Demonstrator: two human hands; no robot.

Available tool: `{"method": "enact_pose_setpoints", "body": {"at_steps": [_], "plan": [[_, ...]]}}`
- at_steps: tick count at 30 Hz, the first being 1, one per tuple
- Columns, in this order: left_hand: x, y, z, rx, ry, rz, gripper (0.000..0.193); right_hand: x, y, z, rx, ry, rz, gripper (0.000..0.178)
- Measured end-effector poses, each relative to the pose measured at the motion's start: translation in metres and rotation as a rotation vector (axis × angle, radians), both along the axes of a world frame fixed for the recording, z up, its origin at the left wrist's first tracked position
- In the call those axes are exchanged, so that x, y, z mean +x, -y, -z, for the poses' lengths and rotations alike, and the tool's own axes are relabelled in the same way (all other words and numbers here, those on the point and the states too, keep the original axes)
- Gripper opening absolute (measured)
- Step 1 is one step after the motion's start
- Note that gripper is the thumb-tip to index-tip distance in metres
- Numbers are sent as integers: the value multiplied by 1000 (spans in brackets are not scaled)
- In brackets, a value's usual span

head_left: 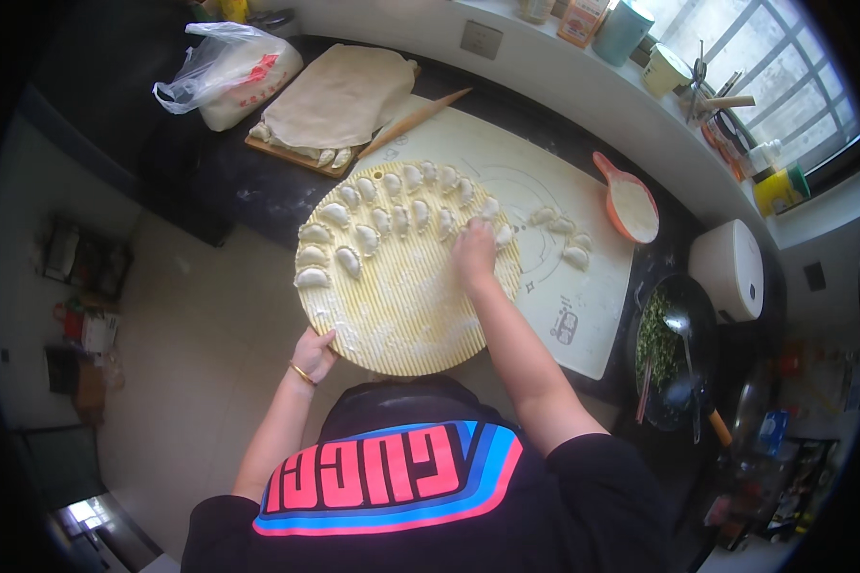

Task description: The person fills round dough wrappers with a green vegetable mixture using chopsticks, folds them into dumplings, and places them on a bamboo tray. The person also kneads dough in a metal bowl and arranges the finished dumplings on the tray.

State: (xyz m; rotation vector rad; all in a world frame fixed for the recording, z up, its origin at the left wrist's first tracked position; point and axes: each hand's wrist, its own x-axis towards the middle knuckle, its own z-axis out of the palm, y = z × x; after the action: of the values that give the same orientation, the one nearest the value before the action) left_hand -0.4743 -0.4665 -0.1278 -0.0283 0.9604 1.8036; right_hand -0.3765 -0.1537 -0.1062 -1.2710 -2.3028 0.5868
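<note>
A round, ribbed yellow tray [401, 315] dusted with flour is tilted over the counter's near edge. My left hand [315, 353] grips its lower left rim, thumb on top. Several pale crescent dumplings [349, 262] stand in rows across its far half. My right hand [475, 253] reaches over the tray's right side, fingers bent down and closed on a dumpling among the others; the fingers partly hide it. More dumplings [575, 257] lie on the white mat [592, 325] to the right of the tray.
Behind the tray are a dough sheet [344, 91] on a wooden board, a rolling pin [416, 124] and a white plastic bag [234, 76]. On the right stand a red-handled scoop [631, 205] of flour, a white appliance [726, 270] and a dark pan of chopped green filling [657, 339].
</note>
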Motion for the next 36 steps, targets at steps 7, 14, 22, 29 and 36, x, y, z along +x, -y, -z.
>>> {"method": "enact_pose_setpoints", "body": {"at_steps": [7,14,22,29,36], "plan": [[3,-7,-1,-10,-8,-10,46,9,-10,-3,13,-191,22,27],[2,-11,6,-12,-18,-1,48,142,-102,14,259,-113,453,36],[3,-24,10,-40,-2,26,49,180,-139,22,91,-28,427,50],[8,-29,3,-66,10,24,50,161,-123,36,194,-74,185,47],[17,-19,11,-91,7,-19,50,209,-137,42,76,136,454,39]]}}
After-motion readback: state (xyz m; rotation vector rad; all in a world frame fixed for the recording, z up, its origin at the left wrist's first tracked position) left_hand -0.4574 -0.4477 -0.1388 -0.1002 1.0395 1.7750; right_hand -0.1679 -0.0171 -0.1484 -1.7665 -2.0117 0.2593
